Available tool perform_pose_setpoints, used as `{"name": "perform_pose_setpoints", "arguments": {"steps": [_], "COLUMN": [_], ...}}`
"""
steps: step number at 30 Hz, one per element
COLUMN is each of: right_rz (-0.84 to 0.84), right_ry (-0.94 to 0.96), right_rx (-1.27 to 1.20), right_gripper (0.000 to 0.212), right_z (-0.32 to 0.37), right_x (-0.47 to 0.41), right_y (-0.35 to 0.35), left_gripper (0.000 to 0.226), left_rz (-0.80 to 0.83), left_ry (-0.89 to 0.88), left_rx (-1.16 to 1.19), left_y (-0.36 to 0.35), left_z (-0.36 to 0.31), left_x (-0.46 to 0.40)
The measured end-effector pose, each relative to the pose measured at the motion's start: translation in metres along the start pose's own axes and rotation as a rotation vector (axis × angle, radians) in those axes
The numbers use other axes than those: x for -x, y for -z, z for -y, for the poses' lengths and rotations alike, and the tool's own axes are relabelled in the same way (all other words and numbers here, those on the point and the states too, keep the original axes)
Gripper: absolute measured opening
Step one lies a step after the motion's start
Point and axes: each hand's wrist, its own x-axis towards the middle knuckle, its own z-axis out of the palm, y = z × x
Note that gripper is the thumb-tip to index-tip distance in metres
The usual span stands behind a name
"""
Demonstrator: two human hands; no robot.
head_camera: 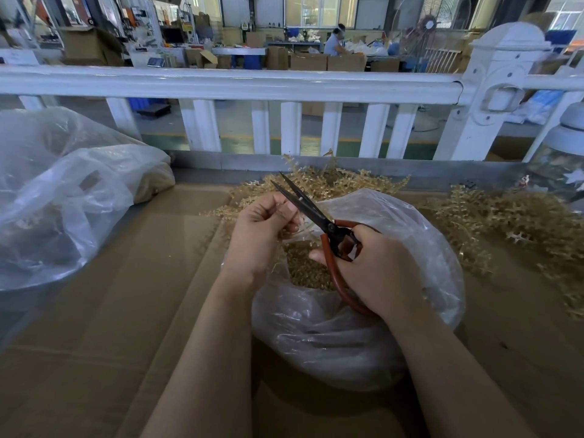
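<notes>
The right hand (376, 267) grips the red handles of the scissors (311, 210), fingers curled through the loops, blades slightly parted and pointing to the table's (142, 279) far edge. The left hand (262, 229) pinches a pale sprig (304, 228) just beside the blades. Both hover above the open plastic bag (363, 336) at the table's middle; loose gold sprigs (505, 222) lie along the far and right edges

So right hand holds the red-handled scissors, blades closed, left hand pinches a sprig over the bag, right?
Not quite. The head view shows the blades open in a V. The rest holds: the right hand holds the red-handled scissors, and the left hand pinches a sprig over the bag.
</notes>
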Motion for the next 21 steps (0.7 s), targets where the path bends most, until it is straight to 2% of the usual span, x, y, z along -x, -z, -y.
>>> {"name": "perform_pose_setpoints", "arguments": {"steps": [8,12,17,21], "right_rz": [0.001,0.009,0.027,0.035], "right_ry": [0.015,-0.053,-0.146,-0.213], "right_rx": [-0.026,-0.170,-0.448,-0.610], "right_gripper": [0.070,0.042,0.020,0.017], "right_z": [-0.002,0.001,0.006,0.007], "right_x": [-0.002,-0.001,-0.004,-0.006], "right_y": [-0.003,0.001,0.007,0.006], "left_gripper": [0.021,0.020,0.017,0.015], "left_rz": [-0.022,-0.110,-0.141,-0.148], "left_ry": [0.037,0.101,0.154,0.169], "left_rx": [0.025,0.099,0.145,0.146], "left_y": [0.001,0.001,0.001,-0.001], "left_z": [0.000,-0.001,-0.003,-0.004], "left_x": [-0.001,-0.001,0.000,0.001]}}
